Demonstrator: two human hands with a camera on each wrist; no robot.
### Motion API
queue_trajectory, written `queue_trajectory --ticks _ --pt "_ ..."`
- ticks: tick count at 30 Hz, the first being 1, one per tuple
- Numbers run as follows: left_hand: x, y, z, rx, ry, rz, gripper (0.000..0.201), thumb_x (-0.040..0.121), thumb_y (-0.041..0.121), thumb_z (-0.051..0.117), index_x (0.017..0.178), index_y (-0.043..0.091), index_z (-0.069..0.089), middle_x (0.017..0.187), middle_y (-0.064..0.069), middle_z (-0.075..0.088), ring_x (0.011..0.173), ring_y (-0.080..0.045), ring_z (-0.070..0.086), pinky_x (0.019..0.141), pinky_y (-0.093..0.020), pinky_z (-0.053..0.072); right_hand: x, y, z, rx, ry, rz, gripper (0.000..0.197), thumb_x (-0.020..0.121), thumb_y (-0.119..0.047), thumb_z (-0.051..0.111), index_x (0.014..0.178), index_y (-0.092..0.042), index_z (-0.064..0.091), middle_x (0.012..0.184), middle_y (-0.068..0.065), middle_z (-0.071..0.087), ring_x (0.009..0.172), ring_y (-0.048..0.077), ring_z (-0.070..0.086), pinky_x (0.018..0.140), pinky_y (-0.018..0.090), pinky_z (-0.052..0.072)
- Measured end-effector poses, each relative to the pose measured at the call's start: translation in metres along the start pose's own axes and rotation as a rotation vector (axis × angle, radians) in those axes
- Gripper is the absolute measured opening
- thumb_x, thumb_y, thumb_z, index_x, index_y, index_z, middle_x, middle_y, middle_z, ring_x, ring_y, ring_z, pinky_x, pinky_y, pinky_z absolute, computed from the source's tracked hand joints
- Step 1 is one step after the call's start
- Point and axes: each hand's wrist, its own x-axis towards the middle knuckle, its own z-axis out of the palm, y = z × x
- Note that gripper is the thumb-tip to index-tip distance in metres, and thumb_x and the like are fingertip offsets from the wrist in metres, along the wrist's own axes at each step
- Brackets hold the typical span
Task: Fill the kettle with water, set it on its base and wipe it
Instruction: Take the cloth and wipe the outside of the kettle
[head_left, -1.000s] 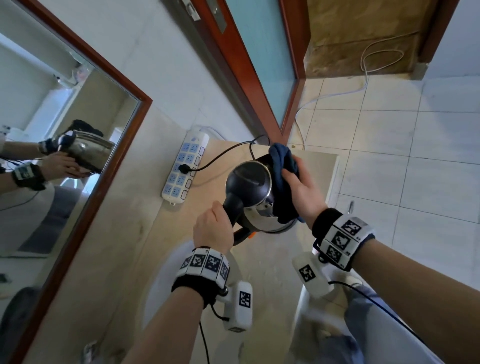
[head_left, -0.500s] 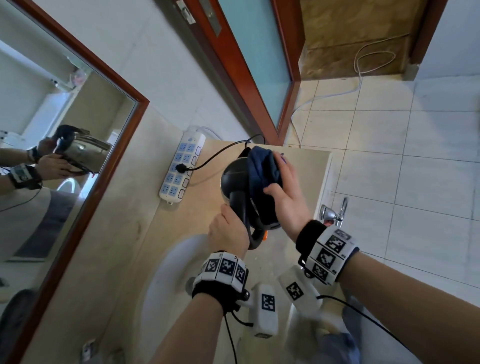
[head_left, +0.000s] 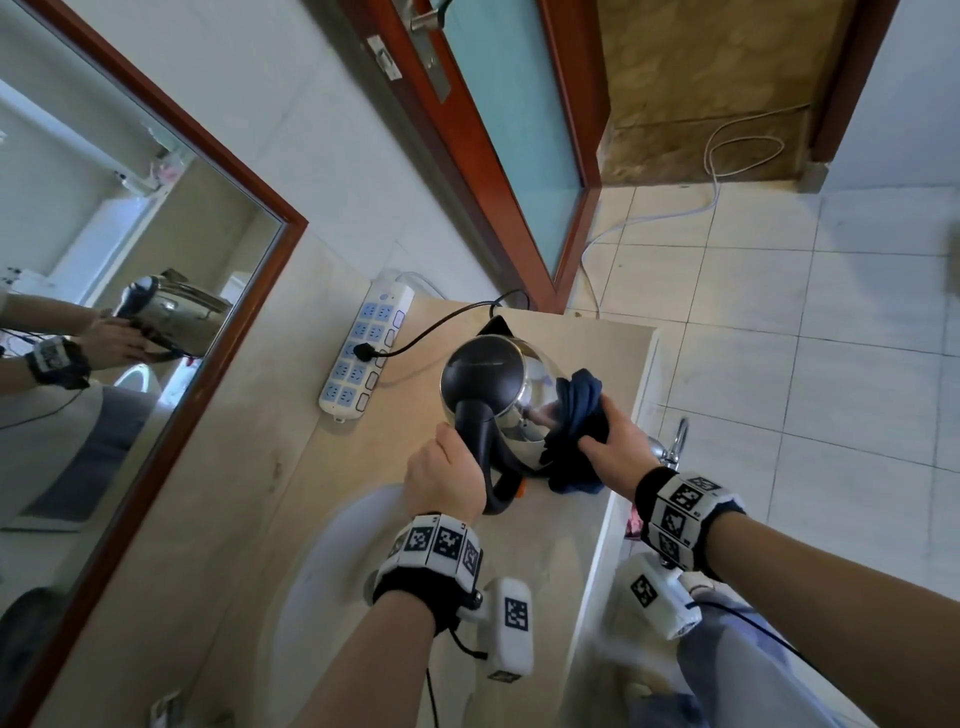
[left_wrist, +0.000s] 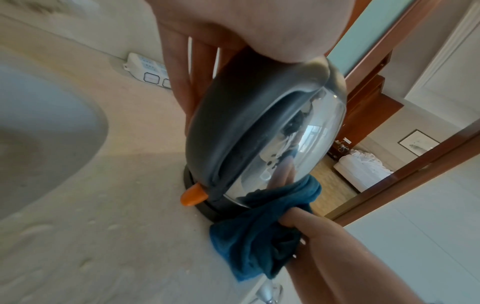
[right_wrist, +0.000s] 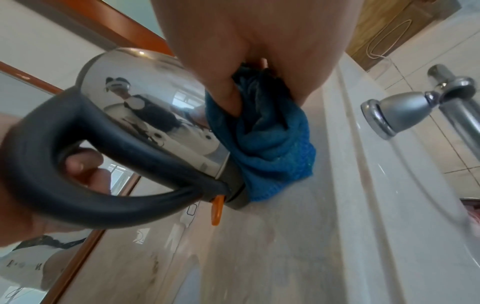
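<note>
The steel kettle (head_left: 511, 402) with its black lid stands on its dark base (left_wrist: 205, 207) on the pale stone counter (head_left: 270, 467), between the white basin (head_left: 332, 561) and the counter's far edge, its orange switch (left_wrist: 193, 195) pointing toward the basin. The left hand (head_left: 447, 475) grips the black handle (right_wrist: 78, 148); its fingers (right_wrist: 83, 162) curl through the loop and close around it. The right hand (head_left: 615, 441) holds a bunched dark blue cloth (head_left: 576, 431), fingers and thumb closed on it, and presses it against the lower right side of the kettle's shiny body, the cloth's loose end touching the counter beside the base.

A black cord (head_left: 436, 330) runs from behind the kettle to a white power strip (head_left: 366, 345) lying along the wall. A wood-framed mirror (head_left: 130, 291) to the left reflects the kettle and the left hand. A chrome tap fitting (right_wrist: 400, 111) sits just off the counter's right edge, near the right wrist, and a wood-framed glass door (head_left: 514, 145) stands beyond.

Half a second earlier the cloth covered the top of the kettle over the lid; now it has come down to the right flank, the lid is uncovered, and the left hand keeps its hold on the handle.
</note>
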Motion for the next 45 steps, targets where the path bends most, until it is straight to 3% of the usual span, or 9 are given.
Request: queue_trajectory --ticks 7,9,15,20,25,32,38,42,45 --pt "-0.003 -0.001 -0.005 -0.185 0.01 -0.071 0.029 0.099 0.02 0.027 0.112 0.009 0.05 0.111 -0.015 0.062 0.099 -0.03 0.058 0.084 -0.041 0.05 0.007 -0.014 -0.026 -0.043 0.04 -0.086 0.052 0.08 -0.01 0.058 0.131 -0.02 0.055 0.108 0.009 0.069 0.098 0.028 0.063 0.08 0.026 0.046" --pt "0.0 -0.005 -0.006 -0.272 0.01 -0.129 0.032 0.1 0.028 0.025 0.101 0.013 0.053 0.106 -0.011 0.064 0.086 -0.023 0.053 0.077 -0.033 0.045 0.009 -0.03 -0.038 -0.05 0.073 -0.129 0.051 0.08 -0.009 0.061 0.129 -0.02 0.057 0.108 0.009 0.069 0.099 0.028 0.063 0.082 0.028 0.049" --pt "0.0 -0.019 -0.039 -0.326 0.086 -0.2 0.041 0.095 0.043 0.029 0.08 0.016 0.055 0.084 -0.004 0.06 0.079 -0.023 0.058 0.078 -0.037 0.047 0.01 -0.1 -0.067 -0.086 0.09 -0.276 0.038 0.082 -0.012 0.063 0.12 -0.013 0.062 0.102 0.009 0.068 0.088 0.021 0.06 0.075 0.026 0.043" --pt "0.003 -0.042 -0.09 -0.273 0.206 -0.131 0.033 0.093 0.037 0.034 0.088 0.013 0.057 0.09 -0.007 0.059 0.08 -0.026 0.058 0.074 -0.036 0.05 0.0 -0.17 -0.077 -0.087 0.099 -0.428 0.033 0.08 -0.018 0.066 0.113 -0.014 0.065 0.102 0.009 0.071 0.096 0.026 0.066 0.086 0.037 0.054" --pt "0.008 -0.071 -0.146 -0.322 0.339 -0.077 0.018 0.089 0.031 0.049 0.088 0.016 0.058 0.096 -0.007 0.059 0.087 -0.027 0.056 0.078 -0.038 0.049 -0.013 -0.245 -0.076 -0.029 0.016 -0.606 0.024 0.085 -0.011 0.067 0.109 -0.009 0.066 0.093 0.003 0.068 0.089 0.019 0.064 0.077 0.026 0.049" --pt "-0.008 -0.118 -0.198 -0.229 0.514 -0.136 0.022 0.089 0.035 0.046 0.097 0.019 0.059 0.095 0.001 0.055 0.092 -0.023 0.057 0.08 -0.035 0.049 -0.025 -0.315 -0.041 -0.077 -0.099 -0.754 0.016 0.08 -0.023 0.07 0.095 -0.017 0.07 0.091 0.002 0.073 0.088 0.02 0.07 0.081 0.04 0.059" --pt "-0.047 -0.167 -0.201 -0.2 0.549 -0.24 0.009 0.087 0.03 0.049 0.082 0.023 0.049 0.089 0.0 0.054 0.079 -0.021 0.052 0.072 -0.032 0.045 -0.061 -0.335 0.021 -0.094 -0.239 -0.822 0.015 0.081 -0.013 0.07 0.096 -0.011 0.071 0.09 0.008 0.073 0.089 0.026 0.069 0.083 0.041 0.057" --pt "-0.087 -0.22 -0.193 -0.233 0.559 -0.331 0.021 0.085 0.024 0.053 0.106 0.025 0.055 0.096 0.0 0.063 0.083 -0.023 0.06 0.076 -0.036 0.052 -0.096 -0.34 0.073 -0.113 -0.351 -0.884 0.017 0.08 -0.014 0.071 0.097 -0.009 0.071 0.093 0.011 0.073 0.09 0.028 0.069 0.084 0.045 0.057" --pt "-0.126 -0.26 -0.19 -0.224 0.575 -0.403 0.023 0.086 0.021 0.052 0.108 0.027 0.052 0.099 0.001 0.063 0.085 -0.024 0.063 0.076 -0.037 0.054 -0.129 -0.342 0.115 -0.133 -0.462 -0.924 0.021 0.081 -0.011 0.07 0.101 -0.005 0.07 0.095 0.012 0.073 0.091 0.027 0.069 0.084 0.044 0.057"
